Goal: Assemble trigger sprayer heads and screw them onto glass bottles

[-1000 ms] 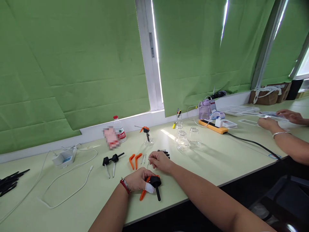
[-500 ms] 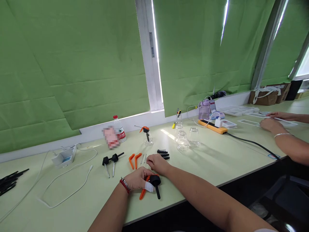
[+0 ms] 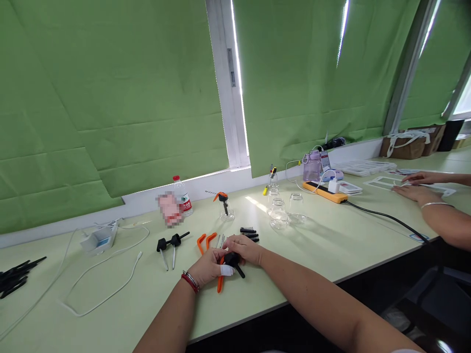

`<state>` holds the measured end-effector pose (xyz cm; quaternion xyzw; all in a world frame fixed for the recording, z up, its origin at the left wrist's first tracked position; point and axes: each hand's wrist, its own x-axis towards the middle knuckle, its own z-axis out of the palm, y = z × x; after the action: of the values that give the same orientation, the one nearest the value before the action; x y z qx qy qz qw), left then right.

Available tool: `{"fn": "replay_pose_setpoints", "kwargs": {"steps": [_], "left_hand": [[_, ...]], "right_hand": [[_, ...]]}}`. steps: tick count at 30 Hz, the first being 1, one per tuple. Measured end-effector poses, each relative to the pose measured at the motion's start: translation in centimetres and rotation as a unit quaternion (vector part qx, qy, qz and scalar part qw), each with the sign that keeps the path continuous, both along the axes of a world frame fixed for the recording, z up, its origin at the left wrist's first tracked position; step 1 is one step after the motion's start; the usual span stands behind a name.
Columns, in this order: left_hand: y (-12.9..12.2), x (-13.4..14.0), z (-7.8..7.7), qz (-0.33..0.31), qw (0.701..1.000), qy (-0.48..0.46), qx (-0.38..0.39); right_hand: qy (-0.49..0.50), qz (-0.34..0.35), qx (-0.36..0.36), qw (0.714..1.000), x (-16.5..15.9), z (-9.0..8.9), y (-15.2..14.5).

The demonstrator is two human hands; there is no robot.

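My left hand [image 3: 210, 268], with white tape on its thumb, is closed around a black cap [image 3: 231, 260] fitted with an orange lever [image 3: 220, 284]. A black stem [image 3: 240, 271] sticks out of the cap towards me. My right hand [image 3: 246, 248] meets it from the other side, fingers bent and pressed together at the cap's top; anything small in them is hidden. Just beyond lie two loose orange levers [image 3: 210, 239], thin metal pins [image 3: 222, 240] and black springs with dark parts [image 3: 250, 234]. Two more black caps with metal rods [image 3: 175, 240] rest to the left.
A glass jar with an orange-lever top [image 3: 227, 212] stands behind. Several glass jars [image 3: 278, 218], an orange power strip [image 3: 326, 192] and a water bottle [image 3: 186, 201] are farther back. White cable [image 3: 106, 309] and black sticks [image 3: 18, 277] lie left. A co-worker's hands [image 3: 414, 191] handle white frames at right.
My right hand has come from beside the pins to the cap. My left hand has raised the cap and lever slightly away from me, turning them. The co-worker's hands have shifted on the frames.
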<state>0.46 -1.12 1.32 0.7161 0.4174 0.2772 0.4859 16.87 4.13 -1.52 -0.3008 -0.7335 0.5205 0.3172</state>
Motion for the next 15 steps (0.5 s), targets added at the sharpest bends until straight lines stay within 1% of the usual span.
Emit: {"fn": "replay_pose_setpoints", "kwargs": {"steps": [3, 5, 6, 7, 8, 9, 10, 12, 14, 15], "left_hand": [[0.1, 0.0, 0.1, -0.014, 0.998, -0.057, -0.027], [0.3, -0.2, 0.1, 0.01, 0.997, -0.073, -0.029], [0.4, -0.4, 0.0, 0.033, 0.996, -0.077, -0.023], [0.6, -0.7, -0.1, 0.069, 0.994, -0.078, -0.016], [0.9, -1.0, -0.2, 0.117, 0.989, -0.085, -0.006], [1.3, -1.4, -0.3, 0.17, 0.981, -0.092, 0.009], [1.7, -2.0, -0.4, 0.235, 0.966, -0.104, 0.037], [2.5, -3.2, -0.7, 0.355, 0.925, -0.111, 0.081], [3.2, -4.6, -1.1, 0.472, 0.872, -0.049, 0.118], [3.5, -5.3, -1.3, 0.512, 0.85, 0.005, 0.126]], "right_hand": [[-0.006, 0.019, 0.009, 1.0, 0.1, 0.0, -0.2], [0.013, 0.011, 0.014, 1.0, 0.0, -0.1, -0.1], [0.03, 0.0, 0.015, 0.999, -0.1, -0.2, 0.1], [0.05, -0.018, 0.018, 0.998, -0.1, -0.2, 0.2], [0.072, -0.044, 0.022, 0.996, 0.0, -0.1, 0.4], [0.093, -0.076, 0.026, 0.992, 0.0, -0.1, 0.6], [0.11, -0.112, 0.03, 0.987, 0.2, 0.1, 0.7], [0.133, -0.18, 0.037, 0.974, 0.5, 0.3, 1.1], [0.14, -0.22, 0.034, 0.965, 0.8, 0.5, 1.3], [0.139, -0.229, 0.032, 0.963, 0.9, 0.5, 1.4]]}}
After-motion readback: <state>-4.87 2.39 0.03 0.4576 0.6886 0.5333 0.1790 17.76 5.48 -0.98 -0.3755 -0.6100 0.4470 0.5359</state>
